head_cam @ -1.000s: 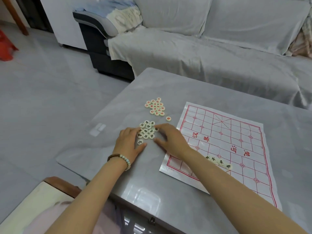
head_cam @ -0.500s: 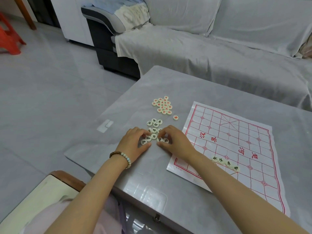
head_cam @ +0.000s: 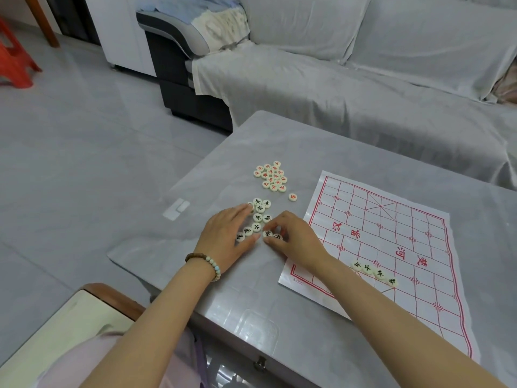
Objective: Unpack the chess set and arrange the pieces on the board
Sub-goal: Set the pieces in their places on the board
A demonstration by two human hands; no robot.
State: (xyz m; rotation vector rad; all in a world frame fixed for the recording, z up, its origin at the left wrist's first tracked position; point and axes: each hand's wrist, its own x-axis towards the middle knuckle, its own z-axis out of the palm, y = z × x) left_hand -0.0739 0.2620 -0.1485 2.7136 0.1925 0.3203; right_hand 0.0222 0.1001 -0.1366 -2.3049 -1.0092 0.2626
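- Cream, round black pieces (head_cam: 257, 217) are lying loose on the bench (head_cam: 279, 141), left of the board (head_cam: 391, 219). The red pieces (head_cam: 270, 176) are clustering beyond them.
- The left hand (head_cam: 223, 236) is resting flat on the black pieces, and the right hand (head_cam: 296, 242) is curling round two of them.
- Four pieces (head_cam: 374, 273) are sitting on the board, and one red piece (head_cam: 292, 196) is lying apart.

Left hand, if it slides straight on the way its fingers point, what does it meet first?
The loose black-lettered pieces just ahead of the left hand; its fingertips seem to be touching the nearest one.
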